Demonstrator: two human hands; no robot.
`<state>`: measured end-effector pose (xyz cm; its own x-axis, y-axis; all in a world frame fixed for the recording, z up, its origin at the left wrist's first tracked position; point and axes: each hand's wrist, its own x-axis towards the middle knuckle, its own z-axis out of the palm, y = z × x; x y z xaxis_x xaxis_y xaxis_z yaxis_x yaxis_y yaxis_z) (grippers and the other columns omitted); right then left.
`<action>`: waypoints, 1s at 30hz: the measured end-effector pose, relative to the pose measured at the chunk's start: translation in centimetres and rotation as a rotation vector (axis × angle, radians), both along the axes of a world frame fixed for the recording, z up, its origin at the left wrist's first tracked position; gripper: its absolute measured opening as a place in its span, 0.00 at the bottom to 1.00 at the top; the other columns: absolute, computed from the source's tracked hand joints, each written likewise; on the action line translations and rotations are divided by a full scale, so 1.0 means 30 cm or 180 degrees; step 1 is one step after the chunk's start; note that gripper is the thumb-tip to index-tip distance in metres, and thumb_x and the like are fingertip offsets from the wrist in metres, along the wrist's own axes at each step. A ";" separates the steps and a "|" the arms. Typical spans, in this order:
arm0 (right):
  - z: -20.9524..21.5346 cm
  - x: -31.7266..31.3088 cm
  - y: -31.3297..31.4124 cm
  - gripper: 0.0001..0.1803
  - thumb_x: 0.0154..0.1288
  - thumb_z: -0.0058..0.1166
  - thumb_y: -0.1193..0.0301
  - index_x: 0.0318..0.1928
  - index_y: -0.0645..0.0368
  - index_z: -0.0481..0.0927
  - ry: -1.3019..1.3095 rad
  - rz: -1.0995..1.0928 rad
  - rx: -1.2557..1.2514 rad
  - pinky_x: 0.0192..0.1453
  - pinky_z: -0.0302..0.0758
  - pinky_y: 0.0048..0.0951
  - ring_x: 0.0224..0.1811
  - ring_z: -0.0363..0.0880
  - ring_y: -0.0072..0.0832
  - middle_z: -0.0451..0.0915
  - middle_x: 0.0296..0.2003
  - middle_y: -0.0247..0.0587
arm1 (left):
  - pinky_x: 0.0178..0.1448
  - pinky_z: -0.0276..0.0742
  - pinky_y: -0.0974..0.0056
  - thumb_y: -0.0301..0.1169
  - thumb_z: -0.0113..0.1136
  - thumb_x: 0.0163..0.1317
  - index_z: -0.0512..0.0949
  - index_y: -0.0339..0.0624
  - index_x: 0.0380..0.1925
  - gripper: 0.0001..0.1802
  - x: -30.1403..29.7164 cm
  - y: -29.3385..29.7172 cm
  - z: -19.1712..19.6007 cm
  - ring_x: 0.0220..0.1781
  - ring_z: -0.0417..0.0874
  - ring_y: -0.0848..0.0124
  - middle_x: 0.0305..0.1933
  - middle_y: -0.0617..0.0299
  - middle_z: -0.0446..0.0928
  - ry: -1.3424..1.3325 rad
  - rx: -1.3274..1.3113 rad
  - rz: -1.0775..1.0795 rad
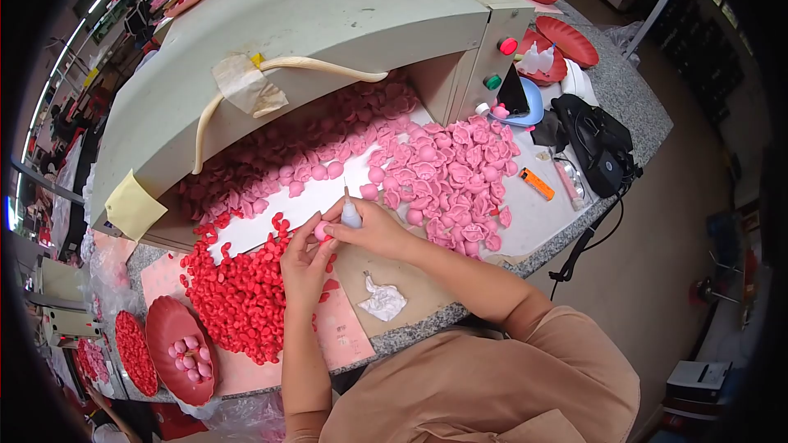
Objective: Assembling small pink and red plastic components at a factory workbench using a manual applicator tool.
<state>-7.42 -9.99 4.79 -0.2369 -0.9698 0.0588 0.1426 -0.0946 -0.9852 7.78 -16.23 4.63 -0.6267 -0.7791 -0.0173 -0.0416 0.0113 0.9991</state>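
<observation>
My left hand pinches a small round pink piece between thumb and fingertips, with a bit of red at its lower side. Close against it, my right hand is closed around a small white squeeze bottle with a thin tip pointing up and away. The right thumb reaches the pink piece. Under and left of my left hand spreads a heap of small glossy red pieces. Beyond my right hand lies a pile of pink petal-like pieces, with round pink ones among them.
A grey-green machine hood arches over more pink pieces. Crumpled white tissue lies near the front edge. At left stands a red scalloped dish with pink balls; at right are an orange cutter-like tool and a black bag.
</observation>
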 end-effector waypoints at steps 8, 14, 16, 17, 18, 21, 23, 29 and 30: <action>-0.004 -0.013 -0.004 0.11 0.65 0.54 0.70 0.46 0.59 0.77 -0.0177 0.0159 0.0226 0.31 0.69 0.15 0.30 0.74 0.12 0.79 0.33 0.29 | 0.48 0.77 0.72 0.18 0.58 0.58 0.69 0.34 0.57 0.24 -0.004 -0.008 -0.005 0.43 0.79 0.74 0.42 0.59 0.77 0.0465 0.0264 0.0088; -0.005 -0.014 -0.015 0.10 0.65 0.53 0.70 0.45 0.58 0.76 -0.0023 0.0179 0.0440 0.30 0.68 0.15 0.29 0.72 0.11 0.77 0.31 0.27 | 0.51 0.77 0.69 0.19 0.58 0.59 0.67 0.34 0.58 0.25 0.004 -0.017 0.018 0.45 0.79 0.72 0.44 0.57 0.76 0.0273 0.0136 0.0021; 0.004 -0.007 -0.021 0.10 0.64 0.54 0.70 0.45 0.58 0.76 -0.0118 0.0176 0.0397 0.30 0.68 0.15 0.29 0.72 0.11 0.77 0.31 0.27 | 0.51 0.77 0.69 0.19 0.58 0.59 0.67 0.35 0.58 0.26 0.011 -0.019 0.009 0.46 0.79 0.72 0.45 0.58 0.76 0.0248 0.0123 0.0048; -0.001 -0.003 -0.019 0.10 0.64 0.54 0.70 0.45 0.58 0.76 -0.0098 0.0201 0.0399 0.30 0.68 0.15 0.29 0.72 0.11 0.77 0.31 0.27 | 0.51 0.77 0.69 0.20 0.58 0.59 0.67 0.35 0.59 0.26 0.016 -0.017 -0.009 0.46 0.79 0.72 0.45 0.58 0.76 0.0245 -0.0078 0.0073; -0.013 0.000 -0.012 0.10 0.64 0.55 0.70 0.45 0.58 0.76 -0.0025 0.0143 0.0381 0.30 0.67 0.15 0.29 0.71 0.11 0.77 0.31 0.27 | 0.50 0.77 0.70 0.20 0.58 0.59 0.67 0.36 0.59 0.26 0.012 -0.016 -0.010 0.46 0.79 0.73 0.46 0.59 0.75 0.0247 -0.0282 0.0090; -0.003 -0.003 -0.012 0.10 0.63 0.56 0.71 0.44 0.59 0.76 0.0011 0.0064 0.0307 0.30 0.67 0.14 0.28 0.71 0.11 0.77 0.30 0.27 | 0.51 0.77 0.69 0.21 0.58 0.59 0.68 0.36 0.59 0.26 0.003 -0.023 0.020 0.47 0.79 0.73 0.47 0.60 0.75 0.0114 -0.0098 -0.0023; 0.005 0.002 -0.010 0.10 0.62 0.57 0.72 0.44 0.60 0.77 0.0029 0.0028 0.0295 0.30 0.67 0.14 0.28 0.71 0.10 0.77 0.30 0.26 | 0.52 0.76 0.69 0.21 0.59 0.59 0.68 0.36 0.59 0.26 0.020 -0.007 -0.016 0.47 0.78 0.73 0.48 0.60 0.75 0.0053 -0.0107 0.0023; -0.020 0.006 -0.004 0.12 0.61 0.58 0.71 0.44 0.62 0.77 0.0014 0.0082 0.0382 0.45 0.72 0.19 0.41 0.75 0.16 0.79 0.39 0.32 | 0.53 0.76 0.68 0.22 0.59 0.59 0.67 0.36 0.59 0.26 0.017 0.000 0.001 0.49 0.77 0.73 0.48 0.59 0.75 0.0044 -0.0123 -0.0010; -0.027 0.009 -0.012 0.11 0.62 0.56 0.72 0.44 0.61 0.76 0.0137 -0.0046 0.0188 0.39 0.70 0.17 0.36 0.73 0.13 0.78 0.36 0.30 | 0.53 0.76 0.68 0.21 0.59 0.59 0.67 0.36 0.58 0.26 0.008 -0.007 0.006 0.49 0.77 0.73 0.48 0.58 0.75 0.0021 -0.0166 -0.0024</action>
<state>-7.15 -10.36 4.00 -0.2492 -0.9684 0.0122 0.0990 -0.0380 -0.9944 8.03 -16.43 4.82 -0.6325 -0.7741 0.0274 -0.0348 0.0637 0.9974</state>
